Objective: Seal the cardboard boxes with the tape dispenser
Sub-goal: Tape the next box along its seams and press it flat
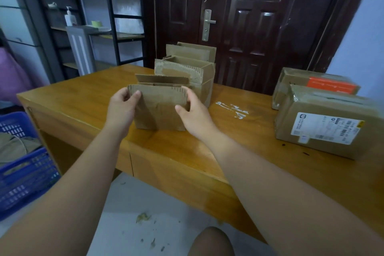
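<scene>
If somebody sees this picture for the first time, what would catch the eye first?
The left hand and right hand grip the near flap of a small open box on the wooden table. A taller open box stands behind it; two taped parcels lie at the right.

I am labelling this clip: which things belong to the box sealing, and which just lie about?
Job: small open brown cardboard box, gripped by left hand and right hand; taller open brown cardboard box behind it.
Lying about: blue plastic crate; white pump bottle.
</scene>
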